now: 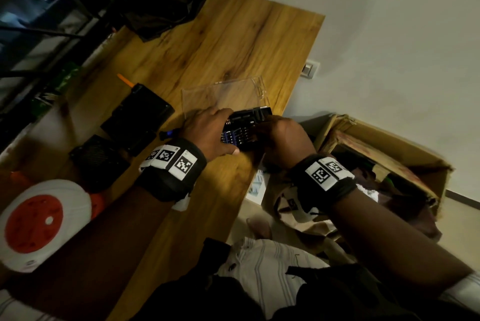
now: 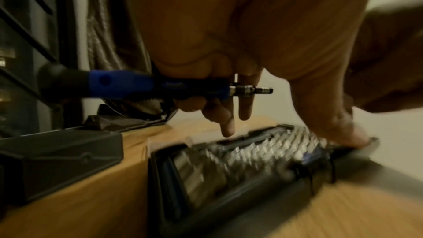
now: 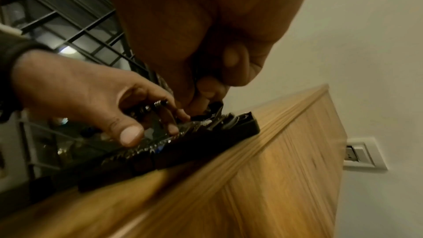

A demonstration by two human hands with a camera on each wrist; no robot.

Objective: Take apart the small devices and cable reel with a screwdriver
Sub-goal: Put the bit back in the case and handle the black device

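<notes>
The left hand (image 2: 228,46) grips the screwdriver (image 2: 137,86) and its thumb steadies the bit case (image 2: 228,169). The right hand (image 1: 283,136) reaches into the case, probably choosing a bit; its grasp is hidden.

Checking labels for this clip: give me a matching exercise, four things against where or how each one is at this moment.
Things:
1. screwdriver handle
2. bit case
3. cable reel
4. clear lid

States:
A. lies open at the table's edge, under both hands
B. gripped in the left hand, no bit in its tip
C. lies flat on the table just beyond the case
D. white with a red centre, untouched at the table's near left

Pairs: 1-B, 2-A, 3-D, 4-C
</notes>
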